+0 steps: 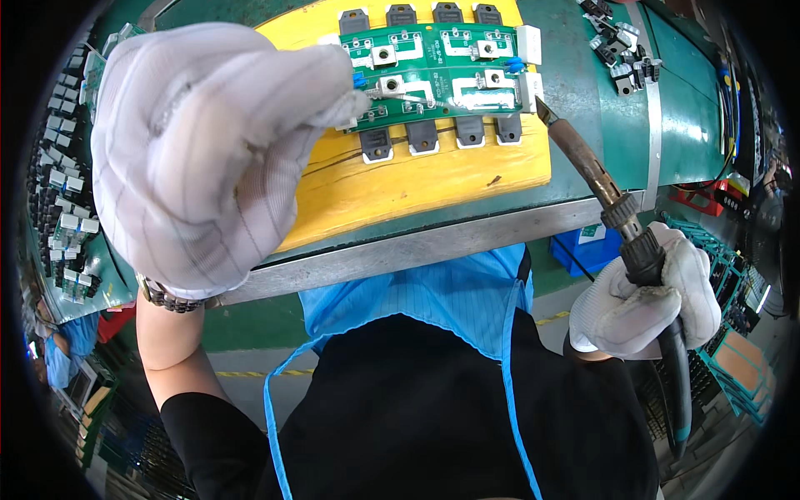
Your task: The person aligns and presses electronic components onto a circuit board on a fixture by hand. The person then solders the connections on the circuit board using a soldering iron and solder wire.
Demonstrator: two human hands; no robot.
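Note:
My left hand (200, 150), in a white glove, is closed in a pinch over the left end of a green circuit board (439, 60). A thin silvery wire (404, 97) runs from its fingertips across the board. Gloved too, my right hand (650, 300) grips the handle of a soldering iron (587, 162). The iron's tip points up and left, beside a white block (531, 90) at the board's right end; whether they touch I cannot tell. Black flat components (422, 136) stick out along both long sides of the board, which lies on a yellow wooden block (425, 183).
Several loose black and silver parts (621, 50) lie on the green bench at the far right. Rows of assembled parts (67, 179) line the left side. A metal edge (392, 250) bounds the bench in front of me. Below right hangs a blue bin (587, 248).

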